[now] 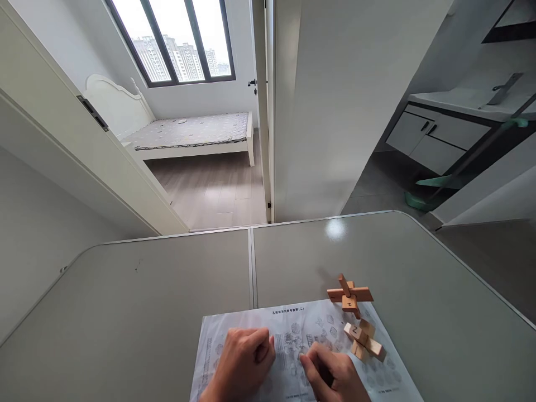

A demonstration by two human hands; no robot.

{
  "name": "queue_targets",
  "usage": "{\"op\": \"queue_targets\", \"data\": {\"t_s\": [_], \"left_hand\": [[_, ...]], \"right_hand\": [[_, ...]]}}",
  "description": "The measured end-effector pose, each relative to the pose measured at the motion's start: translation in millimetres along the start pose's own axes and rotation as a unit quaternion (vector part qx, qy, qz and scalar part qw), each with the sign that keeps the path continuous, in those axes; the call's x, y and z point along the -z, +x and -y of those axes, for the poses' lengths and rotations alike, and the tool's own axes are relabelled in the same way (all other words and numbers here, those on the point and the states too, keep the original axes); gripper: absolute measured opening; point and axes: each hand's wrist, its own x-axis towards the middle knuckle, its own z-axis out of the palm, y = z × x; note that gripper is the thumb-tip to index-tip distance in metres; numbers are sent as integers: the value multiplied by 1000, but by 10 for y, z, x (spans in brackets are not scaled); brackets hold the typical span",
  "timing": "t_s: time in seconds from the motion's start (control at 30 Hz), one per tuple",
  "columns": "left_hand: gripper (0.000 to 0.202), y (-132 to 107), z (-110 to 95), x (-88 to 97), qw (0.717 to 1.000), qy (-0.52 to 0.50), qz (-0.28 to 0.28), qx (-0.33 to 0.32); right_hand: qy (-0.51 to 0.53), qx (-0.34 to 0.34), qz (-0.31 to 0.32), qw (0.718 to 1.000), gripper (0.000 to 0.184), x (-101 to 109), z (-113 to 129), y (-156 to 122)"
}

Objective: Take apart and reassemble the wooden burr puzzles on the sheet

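A printed instruction sheet [293,335] lies on the grey folding table [125,301] at the near edge. My left hand [243,363] rests on the sheet with fingers curled into a loose fist. My right hand [330,374] lies beside it, fingers bent and pressed to the paper; nothing shows in either hand. Right of my right hand a wooden puzzle piece [363,340] of crossed blocks sits on the sheet. Just behind it a second wooden cross piece [350,295] stands at the sheet's far right corner.
The table has a seam down the middle [251,262] and rounded far corners. Beyond it an open doorway shows a bed [192,134] under a window. On the right a cabinet with sink [444,134] and a green mop [422,192] stand on the floor.
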Motion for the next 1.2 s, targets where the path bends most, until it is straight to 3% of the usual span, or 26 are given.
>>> {"op": "queue_targets", "data": {"t_s": [1.2], "left_hand": [[39,15,-18,24,1000,16,-1,-15]], "right_hand": [[-22,24,-9,999,54,-4,-17,-5]]}}
